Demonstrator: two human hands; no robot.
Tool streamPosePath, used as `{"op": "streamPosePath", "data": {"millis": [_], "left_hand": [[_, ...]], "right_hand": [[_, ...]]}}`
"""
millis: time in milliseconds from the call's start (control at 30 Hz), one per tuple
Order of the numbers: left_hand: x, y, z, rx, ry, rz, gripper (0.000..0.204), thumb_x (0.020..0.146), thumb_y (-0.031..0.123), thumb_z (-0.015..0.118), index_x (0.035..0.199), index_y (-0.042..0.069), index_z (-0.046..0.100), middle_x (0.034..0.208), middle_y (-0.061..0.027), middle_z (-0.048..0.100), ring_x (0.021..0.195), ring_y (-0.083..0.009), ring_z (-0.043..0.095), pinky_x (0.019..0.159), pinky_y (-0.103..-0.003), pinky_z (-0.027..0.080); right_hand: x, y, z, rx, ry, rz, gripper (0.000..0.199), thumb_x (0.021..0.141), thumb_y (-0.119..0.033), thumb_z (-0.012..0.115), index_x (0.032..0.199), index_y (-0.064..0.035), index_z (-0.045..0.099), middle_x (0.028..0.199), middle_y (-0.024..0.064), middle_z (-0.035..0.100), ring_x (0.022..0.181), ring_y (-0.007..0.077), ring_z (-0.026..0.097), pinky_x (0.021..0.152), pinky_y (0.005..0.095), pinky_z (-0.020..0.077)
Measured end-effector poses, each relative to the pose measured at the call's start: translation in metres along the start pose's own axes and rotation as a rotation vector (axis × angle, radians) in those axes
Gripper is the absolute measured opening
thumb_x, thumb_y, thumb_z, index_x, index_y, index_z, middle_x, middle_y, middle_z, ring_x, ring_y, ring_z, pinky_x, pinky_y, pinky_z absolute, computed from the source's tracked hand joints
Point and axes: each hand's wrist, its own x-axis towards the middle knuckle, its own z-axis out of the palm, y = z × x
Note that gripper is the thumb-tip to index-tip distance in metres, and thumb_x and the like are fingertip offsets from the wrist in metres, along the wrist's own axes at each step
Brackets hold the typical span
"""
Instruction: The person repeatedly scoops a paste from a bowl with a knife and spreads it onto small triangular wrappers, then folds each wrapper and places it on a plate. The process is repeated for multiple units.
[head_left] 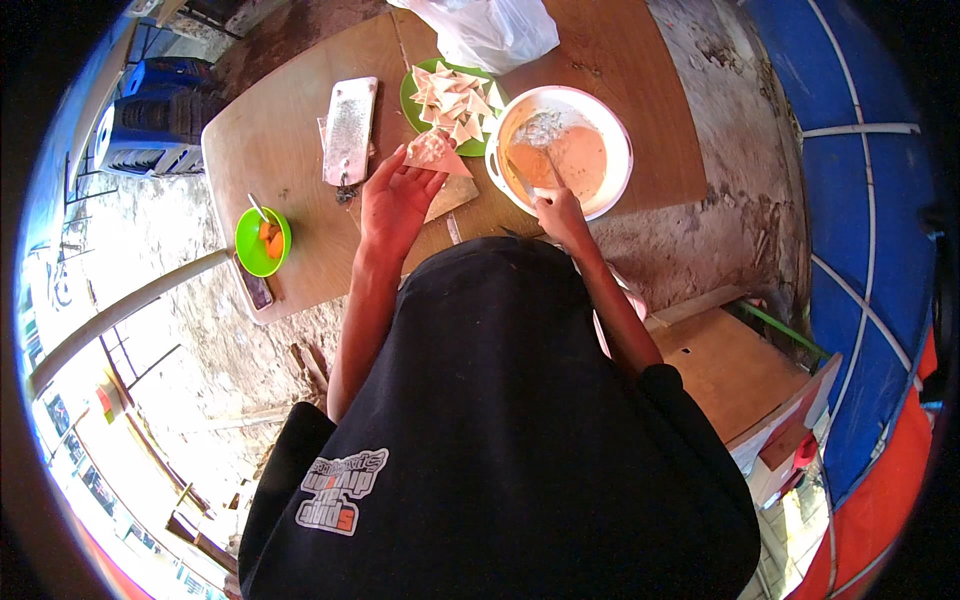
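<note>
My left hand (390, 205) is palm up over the table, holding a flat pinkish triangular piece (438, 156) on its fingers. Pale, lumpy filling lies on that piece. To the right, my right hand (560, 215) is closed round the handle of a spoon-like utensil (523, 180) at the near rim of a white bowl (624, 165). A second thin shaft (554, 168) shows beside it; whether that is a separate utensil I cannot tell. Orange-pink paste (582, 160) and a whitish patch fill the bowl. A green plate (407, 95) beyond my left hand bears several similar triangles (455, 100).
A wooden table (640, 80) carries a white plastic bag (490, 30) at the back and a metal grater-like slab (350, 130). A board (452, 195) lies under my left hand. Further left are a green bowl (250, 260) with orange pieces and a phone (258, 290).
</note>
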Motion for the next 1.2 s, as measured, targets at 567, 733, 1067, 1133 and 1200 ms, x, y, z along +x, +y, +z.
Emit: {"op": "streamPosePath", "data": {"millis": [567, 733, 1067, 1133, 1200], "left_hand": [[0.006, -0.001, -0.001, 0.007, -0.032, -0.010, 0.043, 0.094, 0.008, 0.042, 0.132, -0.012, 0.038, 0.137, -0.0251, 0.046, 0.129, -0.0340, 0.045, 0.112, -0.043, 0.034], [-0.002, 0.001, 0.012, 0.086, -0.027, 0.107, 0.054, 0.085, -0.001, 0.044, 0.135, -0.016, 0.031, 0.141, -0.0305, 0.038, 0.136, -0.0381, 0.035, 0.116, -0.048, 0.028], [-0.017, 0.010, 0.043, 0.117, -0.142, 0.177, 0.046, 0.091, 0.005, 0.037, 0.133, -0.013, 0.037, 0.134, -0.0264, 0.048, 0.127, -0.0339, 0.048, 0.111, -0.045, 0.035], [-0.019, 0.010, 0.044, 0.095, -0.150, 0.188, 0.043, 0.091, 0.005, 0.037, 0.131, -0.012, 0.041, 0.132, -0.0252, 0.051, 0.124, -0.0329, 0.051, 0.109, -0.044, 0.037], [-0.019, 0.009, 0.045, 0.112, -0.119, 0.212, 0.041, 0.091, 0.005, 0.036, 0.128, -0.012, 0.043, 0.132, -0.0264, 0.051, 0.123, -0.0335, 0.052, 0.108, -0.043, 0.039]], "right_hand": [[-0.023, 0.004, -0.009, 0.714, -0.026, 0.064, 0.034, 0.094, -0.013, 0.056, 0.125, 0.0031, 0.057, 0.083, 0.0050, 0.061, 0.058, 0.0061, 0.051, 0.045, 0.0198, 0.0388], [-0.050, -0.047, -0.046, 0.748, -0.108, -0.078, 0.037, 0.095, -0.012, 0.055, 0.131, -0.0007, 0.054, 0.097, 0.0083, 0.067, 0.063, 0.0050, 0.051, 0.054, 0.0189, 0.0408], [-0.064, -0.117, -0.056, 0.082, 0.089, -0.611, 0.034, 0.089, 0.002, 0.060, 0.121, -0.0086, 0.066, 0.097, 0.0098, 0.060, 0.083, 0.0187, 0.061, 0.074, 0.0286, 0.0496], [-0.065, -0.119, -0.056, -0.002, 0.113, -0.616, 0.034, 0.088, 0.004, 0.060, 0.120, -0.0076, 0.066, 0.097, 0.0089, 0.059, 0.082, 0.0173, 0.059, 0.075, 0.0284, 0.0490], [-0.066, -0.119, -0.057, -0.076, 0.144, -0.633, 0.037, 0.087, 0.005, 0.061, 0.120, -0.0092, 0.067, 0.098, 0.0089, 0.058, 0.082, 0.0184, 0.059, 0.074, 0.0293, 0.0494]]}}
